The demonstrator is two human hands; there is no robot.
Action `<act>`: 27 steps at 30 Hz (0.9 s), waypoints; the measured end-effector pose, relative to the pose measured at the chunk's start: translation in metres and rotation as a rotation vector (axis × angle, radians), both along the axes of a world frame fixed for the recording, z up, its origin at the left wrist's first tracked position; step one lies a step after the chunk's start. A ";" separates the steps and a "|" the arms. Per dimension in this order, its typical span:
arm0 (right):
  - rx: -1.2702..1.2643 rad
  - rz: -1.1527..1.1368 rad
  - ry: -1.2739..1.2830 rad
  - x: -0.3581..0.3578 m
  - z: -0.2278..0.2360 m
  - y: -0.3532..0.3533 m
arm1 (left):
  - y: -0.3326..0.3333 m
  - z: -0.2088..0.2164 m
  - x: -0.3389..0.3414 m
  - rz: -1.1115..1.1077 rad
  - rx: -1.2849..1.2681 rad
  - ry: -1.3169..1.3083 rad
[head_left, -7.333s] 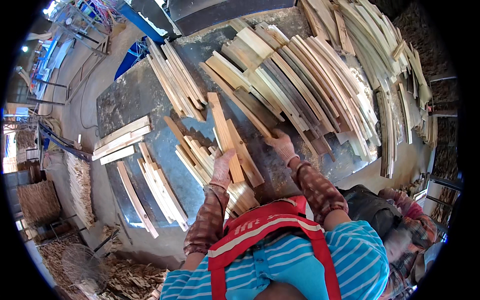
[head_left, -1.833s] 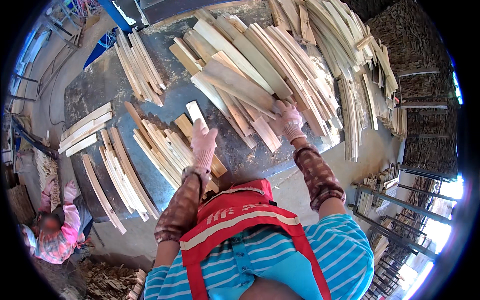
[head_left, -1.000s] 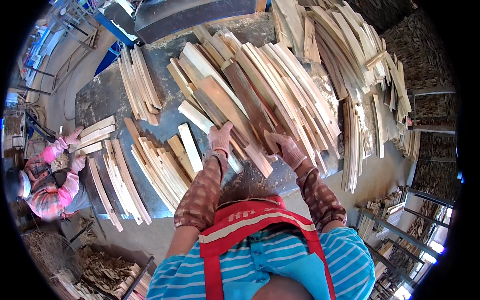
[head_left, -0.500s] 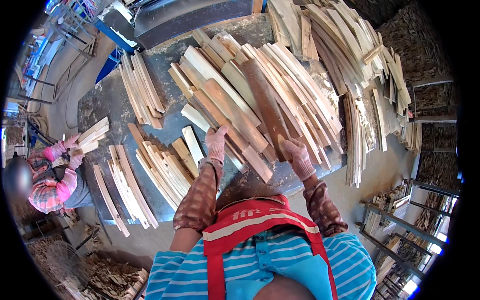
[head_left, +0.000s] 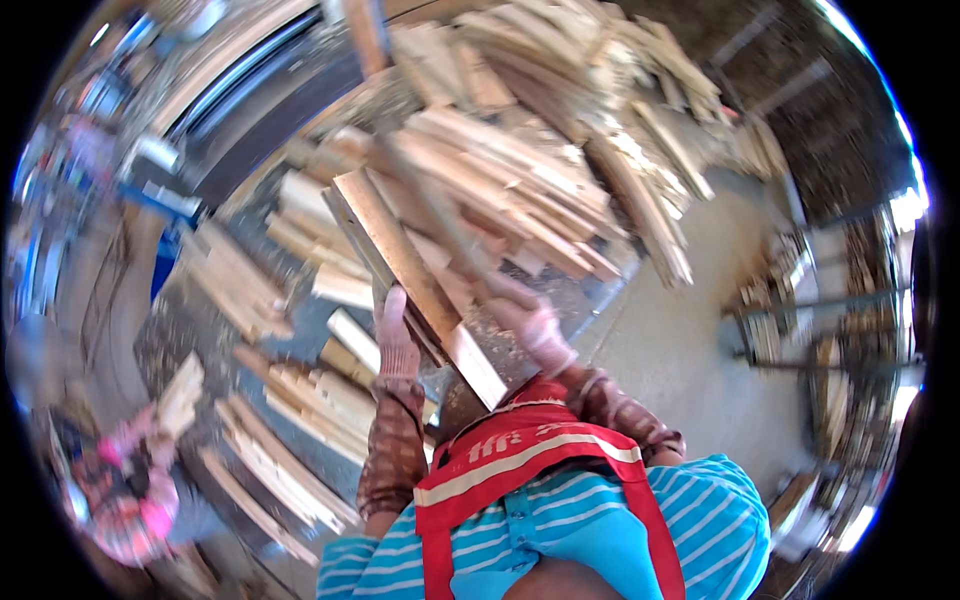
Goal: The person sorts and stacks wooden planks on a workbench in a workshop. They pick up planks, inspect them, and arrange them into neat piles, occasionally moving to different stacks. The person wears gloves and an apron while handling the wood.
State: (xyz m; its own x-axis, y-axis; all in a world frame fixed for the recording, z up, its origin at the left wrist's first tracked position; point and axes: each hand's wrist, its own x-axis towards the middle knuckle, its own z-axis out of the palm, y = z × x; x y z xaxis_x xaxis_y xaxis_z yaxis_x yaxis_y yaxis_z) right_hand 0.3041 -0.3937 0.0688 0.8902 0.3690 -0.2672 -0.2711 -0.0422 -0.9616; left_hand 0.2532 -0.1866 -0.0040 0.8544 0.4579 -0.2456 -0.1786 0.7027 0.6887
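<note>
Curled around the left edge of a small bundle, the person's left hand (head_left: pixel 396 338), in a pale pink knitted glove, held a flat brown wooden board (head_left: pixel 392 245) with a pale lower end, darker wooden strips (head_left: pixel 360 238) lying against its left side. That bundle slanted from the upper left down toward the front of a red apron with a cream band (head_left: pixel 530 460), worn over a turquoise, white-striped shirt (head_left: pixel 705 505). The right hand (head_left: pixel 532 328), gloved alike and blurred, was closed on the near end of a long, dark brown wooden plank (head_left: pixel 432 208); its exact finger placement could not be made out. The plank reached up and away to the left, just beside the bundle.

Beyond both hands, a broad pile of pale, narrow wooden boards (head_left: pixel 520 195) covered part of a dark, sawdust-strewn table (head_left: pixel 300 328). Left of the left hand lay a stack of light wooden strips (head_left: pixel 318 400), with another row of long strips (head_left: pixel 280 465) farther left. At the far left, a co-worker in pink sleeves (head_left: pixel 130 495) was near a few short, pale boards (head_left: pixel 182 395).
</note>
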 end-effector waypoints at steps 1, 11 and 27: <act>0.146 0.016 -0.051 -0.010 0.003 0.019 | -0.019 0.003 0.009 -0.041 -0.031 -0.040; 0.215 -0.022 0.125 0.080 -0.005 -0.053 | -0.130 0.062 0.115 -0.279 0.178 0.045; 0.864 -0.048 0.504 0.232 -0.050 -0.236 | -0.243 0.011 0.280 -0.666 0.172 0.224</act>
State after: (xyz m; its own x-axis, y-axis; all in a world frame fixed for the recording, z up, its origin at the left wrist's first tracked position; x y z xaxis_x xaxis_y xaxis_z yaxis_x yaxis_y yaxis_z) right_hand 0.5361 -0.6300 0.0185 0.7659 0.5816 -0.2742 -0.6387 0.6385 -0.4294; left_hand 0.5333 -0.4292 0.0074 0.9032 -0.0948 -0.4186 0.4082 0.4915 0.7693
